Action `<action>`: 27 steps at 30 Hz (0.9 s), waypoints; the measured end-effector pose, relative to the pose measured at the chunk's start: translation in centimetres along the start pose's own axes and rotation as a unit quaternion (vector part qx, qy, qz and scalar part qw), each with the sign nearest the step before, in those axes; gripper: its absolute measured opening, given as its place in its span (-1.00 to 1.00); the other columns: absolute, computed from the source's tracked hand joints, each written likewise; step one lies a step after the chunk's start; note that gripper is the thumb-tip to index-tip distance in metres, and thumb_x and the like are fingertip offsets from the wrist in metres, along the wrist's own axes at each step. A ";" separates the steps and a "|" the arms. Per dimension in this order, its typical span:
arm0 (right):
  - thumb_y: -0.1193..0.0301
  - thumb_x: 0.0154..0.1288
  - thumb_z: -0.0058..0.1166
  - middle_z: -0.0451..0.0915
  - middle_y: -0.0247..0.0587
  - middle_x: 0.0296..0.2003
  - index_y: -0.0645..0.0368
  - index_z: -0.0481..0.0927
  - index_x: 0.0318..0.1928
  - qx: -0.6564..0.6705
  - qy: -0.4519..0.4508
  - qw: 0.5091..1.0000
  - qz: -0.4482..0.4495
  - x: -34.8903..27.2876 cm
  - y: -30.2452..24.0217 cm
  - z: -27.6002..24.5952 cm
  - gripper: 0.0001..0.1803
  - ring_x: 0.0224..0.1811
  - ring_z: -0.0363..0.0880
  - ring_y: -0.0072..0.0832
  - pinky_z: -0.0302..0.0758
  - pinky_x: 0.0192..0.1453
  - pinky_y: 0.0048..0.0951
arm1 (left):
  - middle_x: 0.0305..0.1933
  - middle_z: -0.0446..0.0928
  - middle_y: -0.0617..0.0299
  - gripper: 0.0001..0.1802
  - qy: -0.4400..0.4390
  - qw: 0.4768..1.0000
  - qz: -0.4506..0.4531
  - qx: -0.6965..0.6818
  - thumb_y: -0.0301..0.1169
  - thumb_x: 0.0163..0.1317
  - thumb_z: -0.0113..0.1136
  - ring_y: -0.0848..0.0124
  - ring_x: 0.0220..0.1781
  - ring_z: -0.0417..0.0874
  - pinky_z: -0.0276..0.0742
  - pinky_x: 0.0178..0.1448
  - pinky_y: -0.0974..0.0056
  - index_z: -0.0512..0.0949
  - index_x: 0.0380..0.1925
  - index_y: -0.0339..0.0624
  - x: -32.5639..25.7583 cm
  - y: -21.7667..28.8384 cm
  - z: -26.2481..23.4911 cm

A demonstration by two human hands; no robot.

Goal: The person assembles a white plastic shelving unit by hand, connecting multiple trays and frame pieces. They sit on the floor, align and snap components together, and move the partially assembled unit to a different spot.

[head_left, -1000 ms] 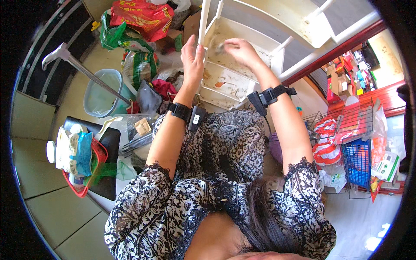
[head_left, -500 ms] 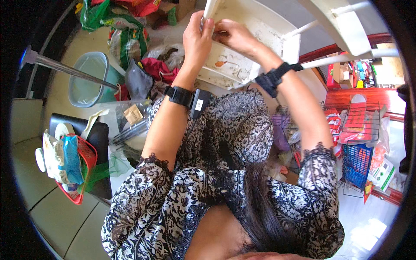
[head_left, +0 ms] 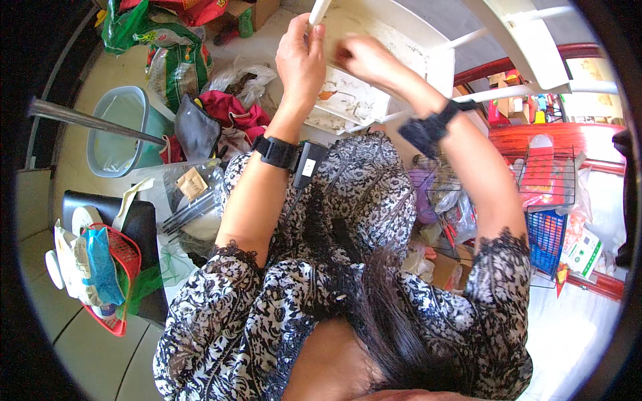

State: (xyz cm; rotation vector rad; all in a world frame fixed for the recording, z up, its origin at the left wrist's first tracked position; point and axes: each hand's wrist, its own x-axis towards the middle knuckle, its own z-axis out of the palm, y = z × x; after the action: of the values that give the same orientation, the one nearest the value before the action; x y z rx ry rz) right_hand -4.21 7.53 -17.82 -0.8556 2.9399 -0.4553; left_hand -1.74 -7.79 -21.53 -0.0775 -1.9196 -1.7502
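Observation:
A white plastic rack with dirty shelf trays stands in front of me at the top. My left hand (head_left: 301,63) is closed around a white pole (head_left: 319,12) of the rack. Just right of it, over the stained white tray (head_left: 408,33), my right hand (head_left: 368,60) is smeared by motion. Its fingers look curled, but I cannot tell whether anything is in them. An orange-brown scrap (head_left: 327,95) lies in the tray among dark dirt. Another white shelf panel (head_left: 531,50) with white poles rises at the upper right.
At left are a grey-green bin (head_left: 100,144), a metal pole (head_left: 93,119) and a red basket (head_left: 124,247) of packets on a black seat (head_left: 150,214). Bags and cloth (head_left: 234,110) lie beyond. A wire rack (head_left: 548,180) and blue basket (head_left: 547,240) stand at right.
My right hand has moved slightly away from the pole and my left hand, and is now blurred. My left hand keeps its grip. The whole view has shifted a little.

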 end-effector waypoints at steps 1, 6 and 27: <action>0.43 0.14 0.07 0.63 0.12 -0.36 0.28 0.62 -0.26 0.148 0.101 0.980 -0.085 1.7 -1.2 1.5 -0.80 -0.27 0.62 0.00 0.53 -0.16 -0.14 | -0.45 0.52 0.09 -0.77 0.022 0.999 0.042 0.011 -0.29 0.31 0.13 0.10 -0.37 0.55 0.44 -0.27 0.09 0.52 -0.10 -0.12 -0.1 -0.2 0.0; 0.42 0.14 0.08 0.61 0.09 -0.25 0.20 0.60 -0.22 0.068 0.023 0.997 0.012 1.3 0.6 1.2 -0.80 -0.19 0.60 -0.01 0.51 -0.18 -0.13 | -0.46 0.52 0.15 -0.76 0.018 0.999 0.037 -0.014 -0.29 0.33 0.13 0.26 -0.40 0.50 0.43 -0.29 0.19 0.53 -0.09 -0.16 0.1 -0.6 -0.2; 0.47 0.15 0.02 0.54 0.14 -0.32 0.24 0.56 -0.27 -0.069 0.253 0.965 -0.014 6.0 2.9 0.2 -0.85 -0.23 0.53 0.06 0.47 -0.15 -0.10 | -0.49 0.40 0.22 -0.82 -0.020 0.996 -0.026 -0.085 -0.41 0.37 0.07 0.45 -0.45 0.39 0.35 -0.34 0.31 0.52 -0.10 -0.22 0.7 2.2 -0.6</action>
State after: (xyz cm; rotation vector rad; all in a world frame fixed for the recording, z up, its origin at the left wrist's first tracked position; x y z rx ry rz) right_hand -10.78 6.56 -18.64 -0.9111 3.4644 -0.5472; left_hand -1.30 -8.21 -19.22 -0.1262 -1.8115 -1.9588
